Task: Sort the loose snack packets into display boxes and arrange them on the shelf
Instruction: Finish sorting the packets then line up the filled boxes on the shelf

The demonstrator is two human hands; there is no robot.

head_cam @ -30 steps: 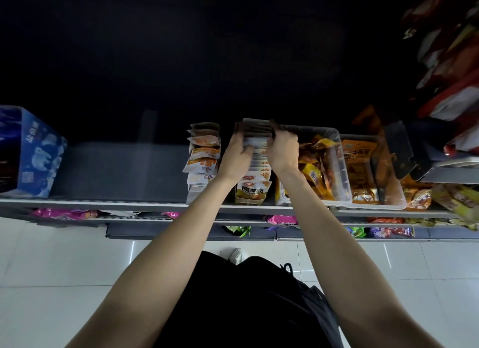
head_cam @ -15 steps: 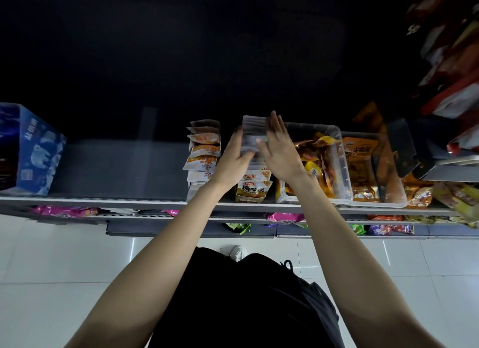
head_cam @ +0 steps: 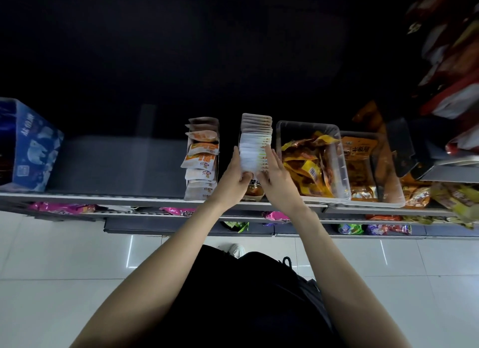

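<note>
left hand [head_cam: 234, 176] and right hand [head_cam: 276, 178] flank the white packet row [head_cam: 255, 145] on the shelf [head_cam: 116, 196], fingers straight, pressing inward, likely squaring it.

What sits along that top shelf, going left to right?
Blue box → row of orange-and-white packets → row of white packets, left hand and right hand at its sides → clear tub of yellow packets → clear tub of orange packets.
</note>
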